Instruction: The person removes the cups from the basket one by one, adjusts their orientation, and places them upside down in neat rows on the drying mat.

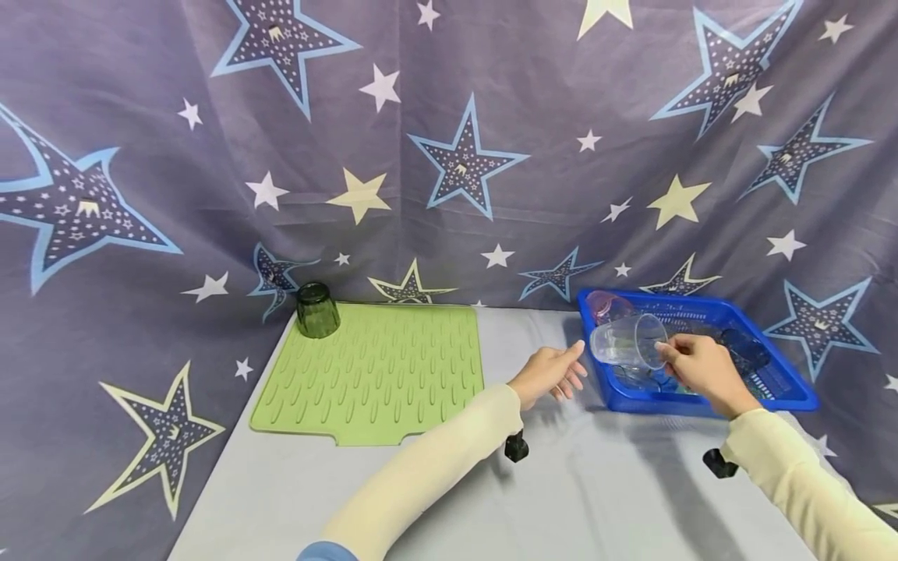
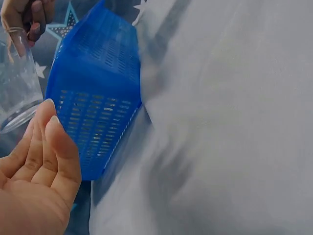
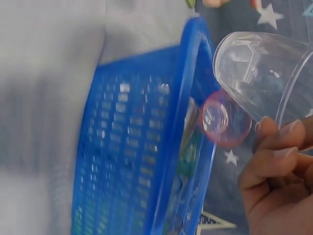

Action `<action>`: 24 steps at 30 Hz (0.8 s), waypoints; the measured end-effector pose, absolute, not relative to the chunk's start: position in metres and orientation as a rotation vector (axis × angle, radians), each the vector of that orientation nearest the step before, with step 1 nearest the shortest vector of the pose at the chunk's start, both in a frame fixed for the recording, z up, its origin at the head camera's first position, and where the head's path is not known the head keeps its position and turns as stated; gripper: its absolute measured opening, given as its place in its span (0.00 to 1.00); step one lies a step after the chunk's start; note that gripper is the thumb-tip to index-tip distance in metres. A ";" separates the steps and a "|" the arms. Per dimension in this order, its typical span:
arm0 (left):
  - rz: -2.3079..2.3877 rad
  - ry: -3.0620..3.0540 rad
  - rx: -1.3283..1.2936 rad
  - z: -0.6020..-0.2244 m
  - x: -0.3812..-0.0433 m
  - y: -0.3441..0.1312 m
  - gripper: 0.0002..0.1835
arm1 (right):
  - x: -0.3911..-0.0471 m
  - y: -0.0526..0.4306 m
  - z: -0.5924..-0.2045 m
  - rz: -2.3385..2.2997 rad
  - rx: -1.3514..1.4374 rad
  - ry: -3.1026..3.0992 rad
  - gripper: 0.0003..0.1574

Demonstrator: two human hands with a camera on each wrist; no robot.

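A clear plastic cup (image 1: 620, 341) lies tilted on its side in the air over the left end of the blue basket (image 1: 634, 403). My right hand (image 1: 701, 368) pinches its rim between thumb and fingers, as the right wrist view also shows at the cup's (image 3: 259, 73) mouth. The cup's base points left, toward my left hand (image 1: 550, 372). That hand hovers just left of the basket with fingers extended and nothing in them. In the left wrist view, its fingertips (image 2: 47, 107) overlap the cup's base end.
Inside the basket are a pink-tinted cup (image 1: 607, 305), a dark glass (image 1: 744, 351) and other clear pieces. On the left, a green drying mat (image 1: 379, 366) lies on the white-covered table (image 1: 561, 483). A dark green glass (image 1: 317, 310) stands upside down at the mat's back left corner.
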State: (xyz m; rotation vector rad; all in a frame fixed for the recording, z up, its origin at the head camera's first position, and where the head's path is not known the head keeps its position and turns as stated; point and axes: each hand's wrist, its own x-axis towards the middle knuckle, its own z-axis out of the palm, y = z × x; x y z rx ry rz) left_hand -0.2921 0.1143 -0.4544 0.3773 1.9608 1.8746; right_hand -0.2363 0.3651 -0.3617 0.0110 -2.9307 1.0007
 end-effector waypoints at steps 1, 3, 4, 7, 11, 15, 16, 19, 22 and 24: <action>1.876 1.936 0.380 -0.454 -0.292 0.113 0.38 | -0.235 0.362 -0.362 1.043 0.018 -2.935 0.29; 1.879 1.885 0.384 -0.454 -0.293 0.112 0.41 | -0.234 0.357 -0.364 1.099 0.049 -2.929 0.29; 1.885 1.857 0.378 -0.454 -0.293 0.111 0.41 | -0.234 0.354 -0.364 1.119 0.066 -2.929 0.28; 1.902 1.777 0.367 -0.453 -0.294 0.109 0.46 | -0.233 0.347 -0.366 1.173 0.108 -2.928 0.28; 1.934 1.691 0.334 -0.452 -0.296 0.106 0.49 | -0.233 0.339 -0.369 1.239 0.132 -2.920 0.27; 1.979 1.655 0.311 -0.452 -0.296 0.104 0.50 | -0.233 0.335 -0.373 1.309 0.142 -2.902 0.27; 1.989 1.659 0.314 -0.452 -0.296 0.103 0.49 | -0.233 0.335 -0.374 1.323 0.143 -2.900 0.27; 2.021 1.655 0.305 -0.453 -0.296 0.103 0.48 | -0.233 0.334 -0.378 1.355 0.146 -2.903 0.28; 2.039 1.630 0.297 -0.454 -0.297 0.102 0.47 | -0.231 0.333 -0.382 1.379 0.152 -2.912 0.29; 2.047 1.606 0.286 -0.454 -0.297 0.101 0.48 | -0.231 0.332 -0.383 1.401 0.163 -2.913 0.29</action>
